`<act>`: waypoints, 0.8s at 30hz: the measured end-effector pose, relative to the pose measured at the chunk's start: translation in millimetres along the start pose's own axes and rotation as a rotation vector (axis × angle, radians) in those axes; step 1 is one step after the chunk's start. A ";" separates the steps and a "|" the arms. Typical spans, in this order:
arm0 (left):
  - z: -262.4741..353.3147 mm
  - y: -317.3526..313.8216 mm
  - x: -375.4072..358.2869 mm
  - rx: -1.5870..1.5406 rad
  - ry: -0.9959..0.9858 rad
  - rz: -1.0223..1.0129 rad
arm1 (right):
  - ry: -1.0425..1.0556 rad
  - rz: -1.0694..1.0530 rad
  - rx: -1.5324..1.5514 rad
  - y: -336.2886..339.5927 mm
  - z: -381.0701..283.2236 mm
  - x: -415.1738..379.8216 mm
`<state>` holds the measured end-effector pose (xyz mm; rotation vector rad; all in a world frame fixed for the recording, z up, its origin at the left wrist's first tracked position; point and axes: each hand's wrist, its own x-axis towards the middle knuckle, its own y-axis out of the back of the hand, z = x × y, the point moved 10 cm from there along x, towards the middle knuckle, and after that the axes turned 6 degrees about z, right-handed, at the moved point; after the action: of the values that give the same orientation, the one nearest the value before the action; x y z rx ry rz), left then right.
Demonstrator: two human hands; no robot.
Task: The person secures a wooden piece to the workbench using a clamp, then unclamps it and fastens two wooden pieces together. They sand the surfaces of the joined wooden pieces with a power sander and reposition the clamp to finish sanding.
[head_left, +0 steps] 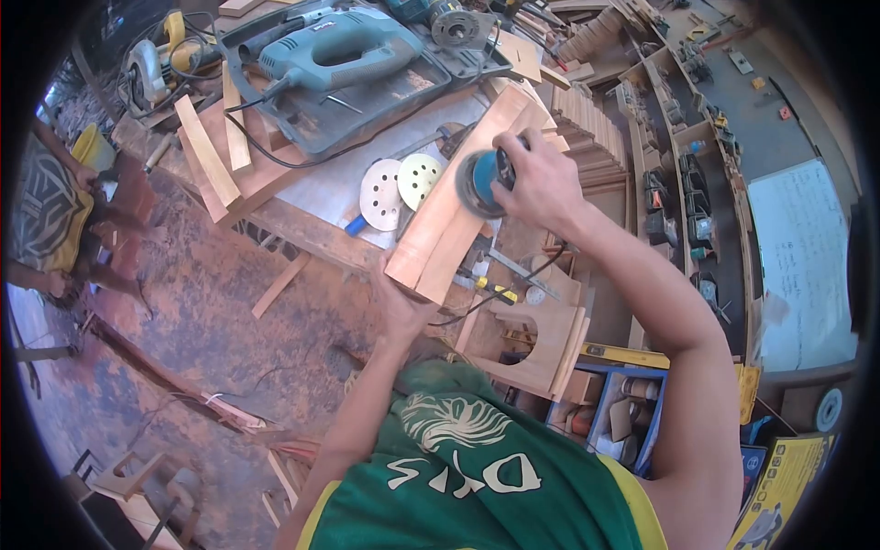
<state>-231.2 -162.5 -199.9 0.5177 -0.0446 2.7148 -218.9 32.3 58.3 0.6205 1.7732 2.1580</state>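
Note:
My right hand [536,179] grips a blue round sander [483,181] and presses it onto a long, light wooden piece [449,220] that leans from the workbench toward me. My left hand [396,307] holds the near lower end of that wooden piece from below. The sander's black cord [513,284] hangs down under my right wrist. Two round white sanding discs [399,188] lie on the bench just left of the wood.
A blue jigsaw [335,50] rests in its open case [367,115] at the back of the workbench [312,225], beside wooden strips [206,151] and a circular saw [147,73]. Shelves of tools [683,174] stand right. Another person [50,215] sits at far left.

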 end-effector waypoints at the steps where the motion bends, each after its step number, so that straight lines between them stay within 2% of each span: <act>1: 0.5 -0.7 -0.7 0.005 0.016 -0.012 | 0.003 0.050 0.006 -1.2 7.4 5.9; 4: 4.7 1.5 3.3 0.026 0.032 -0.012 | -0.008 0.058 -0.032 -1.0 16.9 22.5; 9: 10.6 3.6 4.4 0.140 0.053 -0.057 | 0.113 0.017 0.037 -3.9 -8.7 -6.5; 12: 16.0 6.2 2.3 0.228 0.010 0.006 | 0.024 -0.005 0.013 0.7 8.3 7.1; 13: 9.4 4.5 -0.9 0.198 0.048 -0.016 | 0.061 0.056 0.012 1.1 14.4 14.0; 15: -5.1 -2.4 -1.4 0.129 0.118 -0.050 | 0.069 0.033 0.003 3.2 9.8 10.2; 20: 5.4 2.9 2.4 0.132 0.070 -0.019 | 0.169 0.072 0.076 -0.3 -12.5 -12.5; 21: 5.4 2.8 1.3 0.113 0.078 -0.020 | 0.090 0.037 0.032 -0.1 -4.0 -4.5; 24: 12.9 4.5 3.9 0.150 0.024 0.013 | 0.075 0.070 -0.024 4.9 11.2 16.2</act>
<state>-231.7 -166.5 -186.3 0.5295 0.1637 2.7501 -227.1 48.5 67.2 0.6116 1.7854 2.2740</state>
